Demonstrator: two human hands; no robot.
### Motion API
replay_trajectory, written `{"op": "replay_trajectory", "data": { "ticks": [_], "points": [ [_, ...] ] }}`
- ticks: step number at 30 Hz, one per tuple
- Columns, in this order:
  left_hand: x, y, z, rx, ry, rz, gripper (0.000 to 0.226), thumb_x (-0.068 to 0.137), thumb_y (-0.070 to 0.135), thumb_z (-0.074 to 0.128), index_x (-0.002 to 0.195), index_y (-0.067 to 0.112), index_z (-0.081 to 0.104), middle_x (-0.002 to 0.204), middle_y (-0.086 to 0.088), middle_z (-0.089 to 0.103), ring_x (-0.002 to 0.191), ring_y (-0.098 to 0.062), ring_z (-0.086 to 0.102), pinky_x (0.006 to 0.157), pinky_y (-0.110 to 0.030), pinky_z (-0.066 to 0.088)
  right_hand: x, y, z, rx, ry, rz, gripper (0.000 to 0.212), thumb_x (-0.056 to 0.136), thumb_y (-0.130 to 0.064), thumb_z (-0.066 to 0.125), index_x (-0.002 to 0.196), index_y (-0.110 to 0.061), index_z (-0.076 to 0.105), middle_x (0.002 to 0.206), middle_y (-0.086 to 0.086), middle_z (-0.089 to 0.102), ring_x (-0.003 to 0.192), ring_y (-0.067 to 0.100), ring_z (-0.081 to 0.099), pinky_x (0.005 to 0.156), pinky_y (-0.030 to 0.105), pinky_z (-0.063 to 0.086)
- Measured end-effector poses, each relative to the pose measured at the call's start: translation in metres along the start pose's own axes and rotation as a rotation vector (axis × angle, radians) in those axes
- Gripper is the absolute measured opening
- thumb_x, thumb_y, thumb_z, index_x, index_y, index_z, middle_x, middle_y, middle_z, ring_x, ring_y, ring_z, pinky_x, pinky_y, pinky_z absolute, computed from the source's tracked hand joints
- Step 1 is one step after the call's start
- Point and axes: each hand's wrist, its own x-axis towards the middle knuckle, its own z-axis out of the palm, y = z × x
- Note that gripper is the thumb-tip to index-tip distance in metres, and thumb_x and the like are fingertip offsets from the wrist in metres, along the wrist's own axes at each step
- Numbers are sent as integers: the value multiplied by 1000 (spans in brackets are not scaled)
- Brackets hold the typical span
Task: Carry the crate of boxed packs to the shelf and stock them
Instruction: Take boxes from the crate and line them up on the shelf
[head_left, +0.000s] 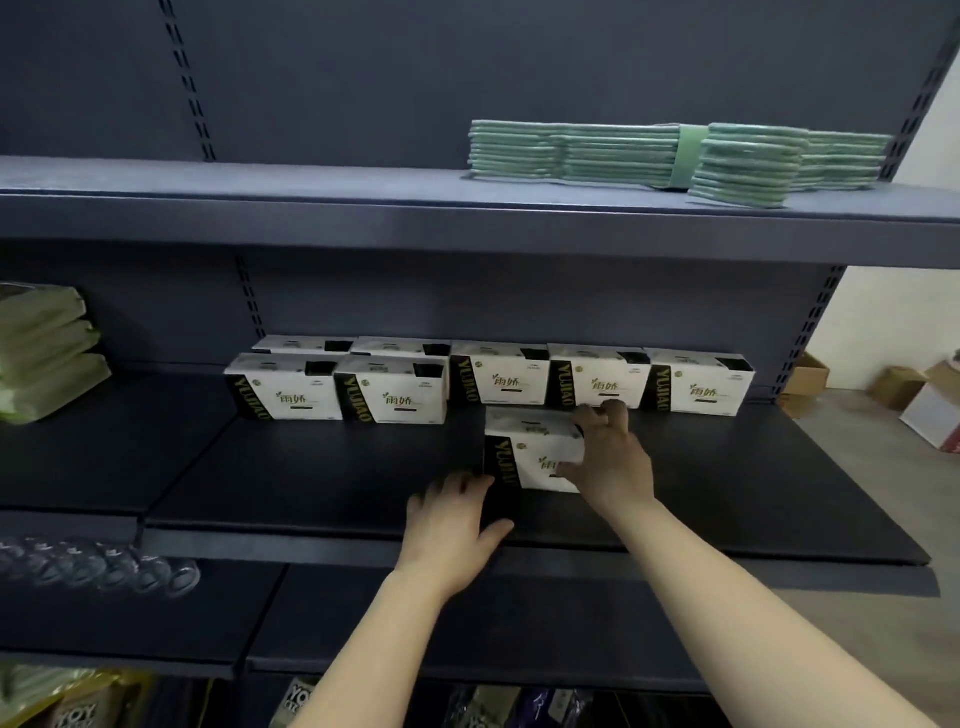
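Observation:
Several white boxed packs with a black side band stand in a row (498, 376) at the back of the dark middle shelf (311, 483); two more sit behind the left ones. One more boxed pack (524, 447) rests on the shelf in front of the row. My right hand (608, 457) grips this pack from its right side, fingers over its top. My left hand (452, 525) lies flat and spread on the shelf just left of the pack, fingertips near its black edge. The crate is not in view.
A stack of green flat packs (649, 156) lies on the upper shelf. Pale green bags (41, 348) sit at the left of the middle shelf. Clear jars (104, 569) lie on the lower left shelf. Cardboard boxes (893, 389) stand on the floor at right.

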Motion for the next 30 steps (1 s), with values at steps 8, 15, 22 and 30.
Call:
{"op": "replay_trajectory", "data": {
  "ticks": [8,15,22,30],
  "points": [
    [39,-30,-4,29,-4,-10,60,96,56,42,149,31,29,151,2,33,137,-24,34,109,-42,29,45,-14,23,50,35,-44,60,74,-34,83,123,-24,50,132,8,31,105,33,55,80,42,56],
    [71,-54,6,6,-16,-15,59,96,56,42,148,30,30,150,2,34,139,-24,29,111,-43,25,91,-33,44,12,31,-53,60,74,-33,83,123,-24,49,132,9,33,105,33,56,76,40,52],
    [88,-65,18,7,24,12,59,96,55,42,147,28,33,149,2,36,139,-21,30,111,-41,26,117,-44,56,-6,20,-63,58,78,-32,80,125,-25,47,135,9,30,106,32,56,77,41,53],
    [83,-62,21,-23,35,16,58,96,54,42,147,28,33,151,3,32,142,-20,24,113,-41,23,118,-37,56,29,0,-107,63,77,-32,81,128,-26,46,138,8,30,110,33,55,82,44,55]
  ]
}}
